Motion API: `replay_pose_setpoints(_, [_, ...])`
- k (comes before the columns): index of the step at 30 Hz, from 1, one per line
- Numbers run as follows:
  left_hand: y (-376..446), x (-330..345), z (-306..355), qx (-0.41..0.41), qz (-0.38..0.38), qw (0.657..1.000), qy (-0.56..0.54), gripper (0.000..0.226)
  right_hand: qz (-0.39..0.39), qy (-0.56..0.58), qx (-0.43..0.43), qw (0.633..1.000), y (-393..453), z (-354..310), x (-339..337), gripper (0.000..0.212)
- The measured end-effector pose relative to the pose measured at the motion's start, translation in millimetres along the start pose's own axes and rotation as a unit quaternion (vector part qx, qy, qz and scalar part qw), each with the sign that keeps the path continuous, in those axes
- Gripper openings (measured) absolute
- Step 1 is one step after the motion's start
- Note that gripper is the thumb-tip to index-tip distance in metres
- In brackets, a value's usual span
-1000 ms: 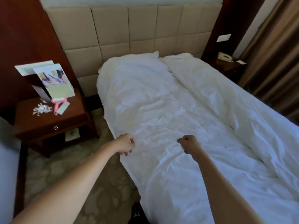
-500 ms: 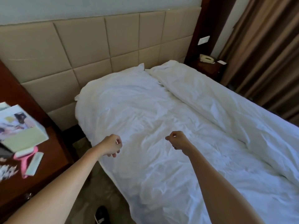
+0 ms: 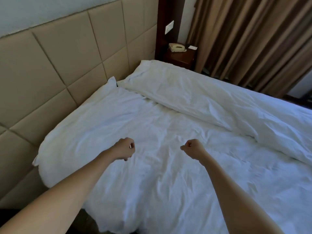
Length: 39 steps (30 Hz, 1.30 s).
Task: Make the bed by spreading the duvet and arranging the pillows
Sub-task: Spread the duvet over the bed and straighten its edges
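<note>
You are viewing no readable text, labels, brands or numbers. The telephone (image 3: pixel 177 47), the small white card (image 3: pixel 192 47) beside it on the nightstand (image 3: pixel 179 57), and the wall switch plate (image 3: pixel 169 27) are showing no legible markings.

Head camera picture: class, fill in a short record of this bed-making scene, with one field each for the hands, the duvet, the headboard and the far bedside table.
left hand: fingers curled, holding nothing, above the duvet
right hand: fingers curled, holding nothing, above the duvet
duvet: white, wrinkled, covering the near half of the bed; a second folded white layer lies along the far half
headboard: beige padded panels
far bedside table: dark wood, a telephone on it
curtain: brown, drawn
</note>
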<state>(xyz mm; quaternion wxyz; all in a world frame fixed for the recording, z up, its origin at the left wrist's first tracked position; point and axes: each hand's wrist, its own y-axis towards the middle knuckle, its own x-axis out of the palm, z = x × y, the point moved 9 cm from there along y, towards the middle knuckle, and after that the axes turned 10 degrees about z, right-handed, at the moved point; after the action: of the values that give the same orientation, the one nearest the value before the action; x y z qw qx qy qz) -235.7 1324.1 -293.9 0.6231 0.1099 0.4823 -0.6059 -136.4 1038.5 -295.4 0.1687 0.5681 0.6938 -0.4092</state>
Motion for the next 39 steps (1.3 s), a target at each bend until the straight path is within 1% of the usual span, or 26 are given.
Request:
replay_pose_setpoints(4, [98.9, -29.0, -17.5, 0.010, 0.006, 0.999, 0.040, 0.016, 0.001, 0.010, 0.007, 1.000, 92.8, -43.3, 45.2, 0.025])
replay_pose_setpoints(7, [166.8, -54.9, -19.7, 0.018, 0.014, 0.998, 0.056, 0.017, 0.006, 0.011, 0.007, 1.000, 152.0, -76.2, 67.3, 0.020])
replay_pose_setpoints(11, [257.5, -77.3, -0.8, 0.051, 0.010, 0.996, 0.070, 0.015, 0.010, -0.006, 0.021, 1.000, 229.4, -100.3, 84.1, 0.020])
replay_pose_setpoints(14, [332.4, -83.0, 17.4, 0.094, 0.042, 0.989, 0.110, 0.011, 0.037, -0.036, 0.017, 0.998, 292.0, -105.4, 94.4, 0.028])
replay_pose_setpoints(16, [381.1, -81.9, 37.8, 0.167, 0.099, 0.967, 0.167, 0.010, 0.054, -0.070, -0.005, 0.996, 331.7, -105.4, 103.3, 0.031])
replay_pose_setpoints(17, [402.8, -79.6, 51.1, 0.214, 0.133, 0.947, 0.197, 0.015, 0.060, -0.091, -0.023, 0.994, 350.8, -105.5, 108.8, 0.030])
replay_pose_setpoints(18, [424.1, -75.4, 61.3, 0.255, 0.164, 0.926, 0.224, 0.023, 0.067, -0.118, -0.041, 0.990, 370.8, -103.8, 114.8, 0.024])
replay_pose_setpoints(19, [446.1, -68.9, 66.5, 0.278, 0.179, 0.912, 0.244, 0.032, 0.074, -0.145, -0.057, 0.985, 390.1, -100.8, 121.8, 0.018])
replay_pose_setpoints(20, [469.2, -60.1, 65.4, 0.286, 0.179, 0.905, 0.259, 0.041, 0.085, -0.166, -0.073, 0.980, 408.3, -97.0, 128.5, 0.018])
replay_pose_setpoints(22, [518.6, -45.5, 58.6, 0.292, 0.173, 0.897, 0.283, 0.060, 0.114, -0.211, -0.090, 0.967, 447.2, -88.7, 136.7, 0.041])
replay_pose_setpoints(24, [562.5, -31.6, 47.4, 0.302, 0.153, 0.881, 0.330, 0.075, 0.128, -0.253, -0.066, 0.957, 481.5, -72.9, 143.7, 0.065])
replay_pose_setpoints(25, [581.8, -25.4, 40.1, 0.303, 0.146, 0.874, 0.350, 0.078, 0.122, -0.269, -0.047, 0.954, 495.7, -61.2, 148.5, 0.070])
replay_pose_setpoints(26, [597.8, -20.4, 33.2, 0.297, 0.134, 0.876, 0.356, 0.077, 0.109, -0.279, -0.022, 0.954, 506.7, -47.4, 154.2, 0.070])
replay_pose_setpoints(28, [622.1, -16.5, 22.3, 0.253, 0.096, 0.904, 0.330, 0.064, 0.089, -0.301, 0.015, 0.949, 520.5, -22.0, 164.5, 0.060])
replay_pose_setpoints(29, [630.4, -15.5, 21.1, 0.242, 0.085, 0.910, 0.326, 0.054, 0.101, -0.318, 0.018, 0.943, 526.1, -13.0, 166.3, 0.053])
replay_pose_setpoints(31, [637.3, -18.2, 26.9, 0.247, 0.092, 0.897, 0.354, 0.034, 0.149, -0.337, -0.001, 0.930, 532.3, -5.7, 161.6, 0.033])
replay_pose_setpoints(33, [634.9, -25.0, 32.6, 0.266, 0.105, 0.893, 0.347, 0.019, 0.190, -0.294, -0.009, 0.937, 533.0, -5.1, 147.7, 0.015])
replay_pose_setpoints(34, [628.7, -29.7, 35.8, 0.282, 0.108, 0.894, 0.330, 0.017, 0.205, -0.271, -0.011, 0.941, 530.6, -8.4, 138.7, 0.012])
replay_pose_setpoints(35, [622.2, -34.1, 34.6, 0.294, 0.112, 0.893, 0.322, 0.018, 0.216, -0.263, -0.016, 0.940, 525.4, -14.4, 129.6, 0.014])
replay_pose_setpoints(37, [609.4, -51.3, 20.9, 0.292, 0.118, 0.896, 0.311, 0.025, 0.213, -0.269, -0.040, 0.938, 506.3, -35.0, 120.4, 0.028])
replay_pose_setpoints(38, [602.9, -61.9, 8.4, 0.282, 0.109, 0.895, 0.327, 0.032, 0.196, -0.271, -0.049, 0.941, 493.4, -46.2, 120.1, 0.036])
replay_pose_setpoints(39, [594.3, -74.4, -3.2, 0.277, 0.106, 0.887, 0.354, 0.040, 0.169, -0.273, -0.055, 0.945, 477.9, -56.6, 123.1, 0.044])
